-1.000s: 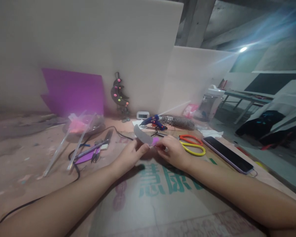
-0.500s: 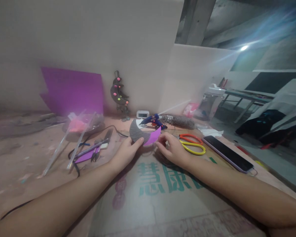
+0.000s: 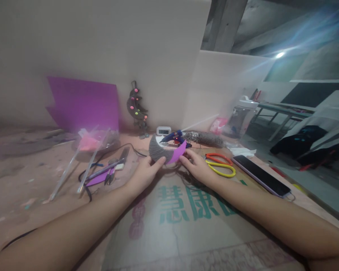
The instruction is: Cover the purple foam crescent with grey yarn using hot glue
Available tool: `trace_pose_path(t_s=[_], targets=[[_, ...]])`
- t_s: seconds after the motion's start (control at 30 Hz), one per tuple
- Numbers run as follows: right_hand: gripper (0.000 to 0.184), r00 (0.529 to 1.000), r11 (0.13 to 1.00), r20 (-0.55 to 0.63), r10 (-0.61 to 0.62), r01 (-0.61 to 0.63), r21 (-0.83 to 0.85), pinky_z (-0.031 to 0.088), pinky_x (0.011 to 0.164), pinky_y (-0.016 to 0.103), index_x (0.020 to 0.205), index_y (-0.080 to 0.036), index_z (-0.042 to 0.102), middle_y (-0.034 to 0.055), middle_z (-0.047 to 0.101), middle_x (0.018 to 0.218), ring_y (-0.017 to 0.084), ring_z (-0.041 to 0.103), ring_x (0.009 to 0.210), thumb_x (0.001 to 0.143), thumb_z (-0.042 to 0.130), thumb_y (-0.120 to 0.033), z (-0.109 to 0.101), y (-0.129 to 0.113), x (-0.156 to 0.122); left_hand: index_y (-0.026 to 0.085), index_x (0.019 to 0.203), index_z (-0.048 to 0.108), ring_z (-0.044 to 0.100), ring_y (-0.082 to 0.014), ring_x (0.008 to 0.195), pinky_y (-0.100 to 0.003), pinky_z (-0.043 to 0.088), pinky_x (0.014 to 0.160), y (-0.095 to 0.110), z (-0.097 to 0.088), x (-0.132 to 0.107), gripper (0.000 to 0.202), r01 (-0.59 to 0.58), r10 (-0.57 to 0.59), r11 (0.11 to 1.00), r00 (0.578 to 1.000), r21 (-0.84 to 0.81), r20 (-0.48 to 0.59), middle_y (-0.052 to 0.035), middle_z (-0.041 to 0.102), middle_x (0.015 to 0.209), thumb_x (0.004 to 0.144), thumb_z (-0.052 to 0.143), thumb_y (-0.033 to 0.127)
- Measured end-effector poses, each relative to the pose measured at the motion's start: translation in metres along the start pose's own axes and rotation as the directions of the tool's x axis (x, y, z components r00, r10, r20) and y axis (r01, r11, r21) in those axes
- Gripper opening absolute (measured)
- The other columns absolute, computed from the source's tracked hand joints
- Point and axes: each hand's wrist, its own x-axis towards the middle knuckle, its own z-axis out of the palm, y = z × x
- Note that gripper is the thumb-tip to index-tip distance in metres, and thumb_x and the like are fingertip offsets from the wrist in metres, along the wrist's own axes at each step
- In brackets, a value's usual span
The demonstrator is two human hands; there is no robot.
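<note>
A crescent moon shape (image 3: 159, 151) is held up over the printed cardboard (image 3: 169, 241). Grey yarn wraps its left and lower part, while its right tip is bare purple. My left hand (image 3: 146, 172) is closed on the wrapped lower left, thumb in front. The purple tip sits between the thumb and fingers of my right hand (image 3: 197, 166). Loose grey yarn (image 3: 188, 179) hangs below the right hand onto the cardboard. Just behind the crescent lies a blue glue gun (image 3: 172, 136) with a small red light and a clear glue stick in its back.
Scissors with orange and yellow handles (image 3: 222, 169) and a phone (image 3: 261, 175) lie to the right. Behind are a grey yarn bundle (image 3: 205, 138), a small digital clock (image 3: 163, 131) and a decorated crescent (image 3: 134, 107). Clear sticks (image 3: 86, 177), pens and a purple sheet (image 3: 84, 103) are left.
My right hand has moved up slightly and closed on the purple tip. The crescent has turned a little, showing more of the purple tip. Loose yarn now shows below the right hand.
</note>
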Motion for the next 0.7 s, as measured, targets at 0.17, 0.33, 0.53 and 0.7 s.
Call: trace_pose_path(t_s=[0.17,0.33,0.53,0.7], targets=[[0.024,0.995,0.998,-0.085,0.056,-0.055,0.008,0.046,0.068,0.027,0.079,-0.019,0.058,0.0004,0.064,0.074,0.015,0.06,0.071,0.092,0.048,-0.036,-0.003,0.001,0.0,0.015,0.088,0.069,0.061,-0.0208,0.075,-0.028,0.046,0.068,0.002,0.002,-0.001,0.03,-0.021,0.021,1.0,0.999,-0.005,0.046,-0.004,0.068,0.071,0.082,0.059,0.043],[0.024,0.995,0.998,-0.091,0.035,-0.031,0.049,0.044,0.067,0.025,0.078,-0.02,0.054,-0.0016,0.061,0.071,0.014,0.058,0.068,0.093,0.047,-0.037,-0.003,0.001,0.0,0.014,0.095,0.069,0.061,-0.02,0.075,-0.028,0.046,0.068,0.0,0.001,-0.001,0.031,-0.039,0.038,0.999,0.997,0.018,0.061,-0.0038,0.069,0.073,0.083,0.058,0.041],[0.028,0.998,0.999,0.053,-0.013,0.015,-0.041,0.045,0.071,0.027,0.087,-0.019,0.06,0.0011,0.064,0.08,0.015,0.059,0.076,0.096,0.041,-0.037,-0.004,-0.003,-0.001,0.013,0.097,0.068,0.061,-0.0171,0.069,-0.026,0.046,0.065,-0.004,0.0,0.0,0.037,0.025,-0.025,0.998,1.0,-0.05,0.007,-0.0031,0.07,0.076,0.081,0.062,0.045],[0.022,0.943,0.934,0.234,-0.235,0.286,-0.215,0.044,0.085,0.033,0.092,-0.017,0.065,0.007,0.067,0.094,0.019,0.058,0.091,0.094,0.049,-0.032,-0.004,-0.009,-0.002,0.013,0.094,0.068,0.059,-0.0159,0.067,-0.025,0.044,0.063,-0.008,-0.001,0.003,0.038,0.05,-0.051,0.995,0.999,-0.089,-0.013,-0.0034,0.071,0.08,0.078,0.064,0.048]])
